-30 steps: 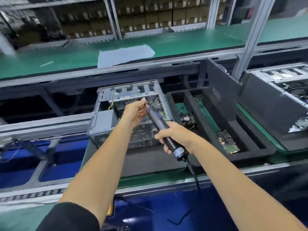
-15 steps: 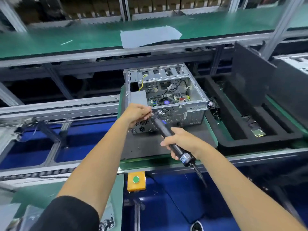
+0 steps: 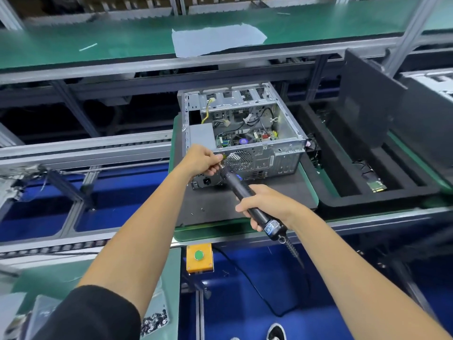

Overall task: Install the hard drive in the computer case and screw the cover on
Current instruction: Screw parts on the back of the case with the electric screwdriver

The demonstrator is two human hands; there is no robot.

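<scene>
I'm on the screwing step: my right hand (image 3: 263,203) grips the electric screwdriver (image 3: 241,190), left hand (image 3: 202,159) fingers pinching at its tip against the open computer case (image 3: 257,133) on the worktop (image 3: 245,204). Next, I'd seat the bit squarely.

Bare silver metal computer case (image 3: 274,158) on a dark grey mat (image 3: 220,204); black electric screwdriver (image 3: 245,192); green table (image 3: 122,42); yellow box (image 3: 199,258) with green button; black foam tray (image 3: 367,192).
</scene>
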